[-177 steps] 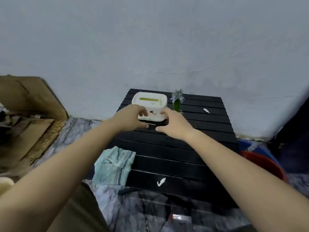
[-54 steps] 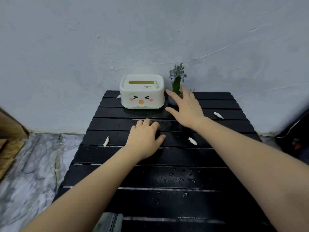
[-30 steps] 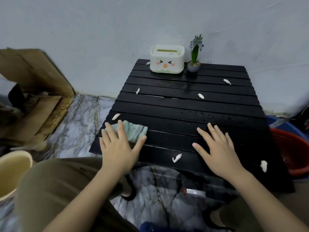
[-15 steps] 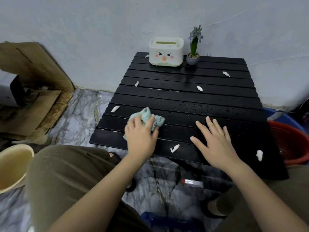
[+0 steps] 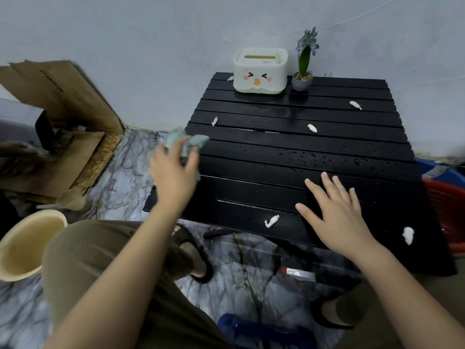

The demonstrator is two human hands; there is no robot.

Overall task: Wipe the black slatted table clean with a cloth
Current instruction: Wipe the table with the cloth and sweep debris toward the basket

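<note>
The black slatted tabletop (image 5: 289, 147) fills the middle and right, its slats running left to right, wet with droplets and dotted with white scraps (image 5: 271, 220). On the floor at the near left stands a cream bucket (image 5: 27, 248) with what looks like murky water in it; a red basin (image 5: 445, 210) shows at the right edge, its contents out of sight. At the far edge sit a white tissue box (image 5: 260, 71) and, just right of it, a small potted plant (image 5: 303, 69). The right hand (image 5: 334, 215) lies flat with fingers spread on the near slats, bracing. The left hand (image 5: 173, 170) grips the bunched cloth (image 5: 186, 142) at the tabletop's left edge, blurred. The unwiped surface lies to the right of the cloth, so a stroke along the slats probably suits best.
</note>
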